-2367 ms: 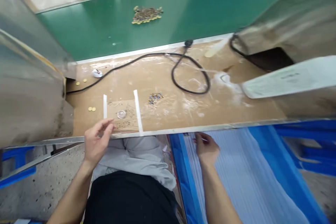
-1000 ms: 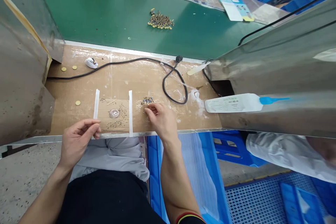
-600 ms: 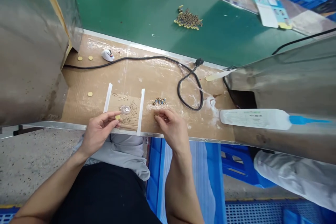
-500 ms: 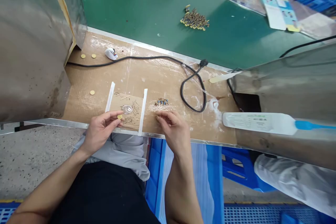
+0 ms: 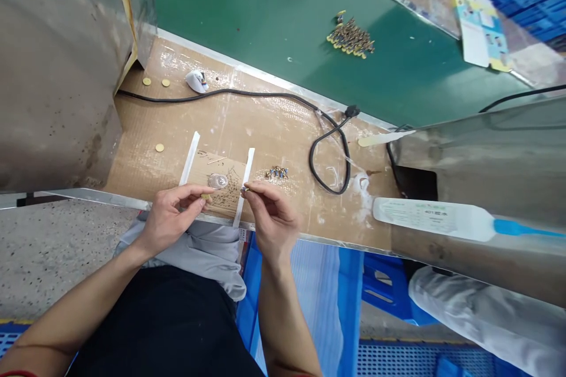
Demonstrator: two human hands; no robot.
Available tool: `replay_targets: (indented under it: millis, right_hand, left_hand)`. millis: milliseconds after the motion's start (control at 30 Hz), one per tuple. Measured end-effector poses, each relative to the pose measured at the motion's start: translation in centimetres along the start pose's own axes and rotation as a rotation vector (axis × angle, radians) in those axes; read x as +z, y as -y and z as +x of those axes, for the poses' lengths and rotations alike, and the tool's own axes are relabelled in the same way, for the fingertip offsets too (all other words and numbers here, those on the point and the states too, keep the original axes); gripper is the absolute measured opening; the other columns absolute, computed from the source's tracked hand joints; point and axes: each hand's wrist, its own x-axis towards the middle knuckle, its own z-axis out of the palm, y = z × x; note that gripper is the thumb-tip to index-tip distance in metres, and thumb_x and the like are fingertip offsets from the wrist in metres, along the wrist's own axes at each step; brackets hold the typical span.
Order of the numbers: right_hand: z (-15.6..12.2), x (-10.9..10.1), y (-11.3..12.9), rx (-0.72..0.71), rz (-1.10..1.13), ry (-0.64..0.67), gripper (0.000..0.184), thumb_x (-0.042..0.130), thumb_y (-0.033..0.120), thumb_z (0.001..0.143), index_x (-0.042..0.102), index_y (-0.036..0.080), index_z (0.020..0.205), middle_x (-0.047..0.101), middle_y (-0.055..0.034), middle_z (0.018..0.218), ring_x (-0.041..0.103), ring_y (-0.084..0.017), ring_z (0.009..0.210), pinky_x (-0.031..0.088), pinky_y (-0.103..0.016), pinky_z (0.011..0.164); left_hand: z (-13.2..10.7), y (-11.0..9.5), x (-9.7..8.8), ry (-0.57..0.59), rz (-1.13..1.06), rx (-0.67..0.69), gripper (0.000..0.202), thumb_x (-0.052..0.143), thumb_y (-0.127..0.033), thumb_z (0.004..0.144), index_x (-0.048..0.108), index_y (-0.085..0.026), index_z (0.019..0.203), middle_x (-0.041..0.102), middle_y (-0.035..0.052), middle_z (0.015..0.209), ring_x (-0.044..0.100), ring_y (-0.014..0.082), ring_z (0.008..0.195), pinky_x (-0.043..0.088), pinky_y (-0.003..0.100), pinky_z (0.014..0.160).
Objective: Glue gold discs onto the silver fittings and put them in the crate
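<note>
Between the thumb and index finger of my left hand (image 5: 174,217) is a small round yellow disc (image 5: 205,197), partly covered by the fingers. My right hand (image 5: 275,219) pinches a tiny dark and blue metal part (image 5: 243,189) above the right white tape strip (image 5: 244,187). A clear shallow dish (image 5: 217,181) lies on the cardboard just beyond my left fingertips, with dark specks scattered around it. Past my right hand sits a small cluster of similar blue and brass-coloured parts (image 5: 277,172).
A black cable (image 5: 265,93) loops across the cardboard. Several loose yellow discs (image 5: 160,148) lie at the left. On the green surface is a pile of assembled parts (image 5: 351,39). A white bottle with blue nozzle (image 5: 433,218) lies at the right, beside metal walls.
My right hand has moved left from beside the cluster toward my left hand, and the small part now shows at its fingertips. The left hand keeps its disc; the view has shifted slightly.
</note>
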Motion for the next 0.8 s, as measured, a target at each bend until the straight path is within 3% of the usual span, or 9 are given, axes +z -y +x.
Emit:
replay_targets:
  millis: [167,300,467,800]
  right_hand:
    - [0.4,1.7,0.4,-0.117,-0.054,-0.013,0.014,0.081,0.020,0.105,0.087,0.030,0.114,0.086,-0.0034,0.112,0.082,-0.021,0.109,0.067,-0.040,0.099]
    - [0.5,2.1,0.3,-0.184,-0.119,0.000,0.018,0.080,0.017,0.106,0.087,0.031,0.116,0.087,-0.0030,0.113,0.083,-0.021,0.107,0.068,-0.040,0.097]
    - [0.4,2.3,0.4,-0.299,-0.202,0.001,0.024,0.078,0.013,0.106,0.087,0.032,0.118,0.088,-0.0025,0.112,0.085,-0.021,0.105,0.071,-0.038,0.094]
    - [0.4,2.4,0.2,-0.308,-0.247,0.015,0.021,0.076,0.014,0.108,0.087,0.030,0.117,0.088,-0.0038,0.113,0.086,-0.020,0.105,0.073,-0.036,0.094]
  left_hand:
    - [-0.2,-0.2,0.1,-0.003,-0.059,-0.022,0.021,0.075,-0.022,0.104,0.085,-0.020,0.122,0.088,0.0052,0.099,0.084,0.0165,0.086,0.070,0.025,0.084]
    - [-0.2,-0.3,0.1,-0.006,-0.025,-0.003,0.019,0.073,-0.017,0.102,0.085,-0.020,0.116,0.086,0.0029,0.093,0.083,0.0149,0.083,0.067,0.022,0.081]
    - [-0.1,-0.2,0.2,-0.010,0.003,-0.024,0.021,0.080,-0.023,0.100,0.088,-0.021,0.119,0.086,0.0026,0.094,0.082,0.0157,0.084,0.067,0.022,0.079]
    - [0.0,0.2,0.0,0.017,-0.069,-0.072,0.030,0.082,-0.038,0.106,0.087,-0.023,0.131,0.089,0.0044,0.104,0.086,0.0194,0.091,0.071,0.026,0.083]
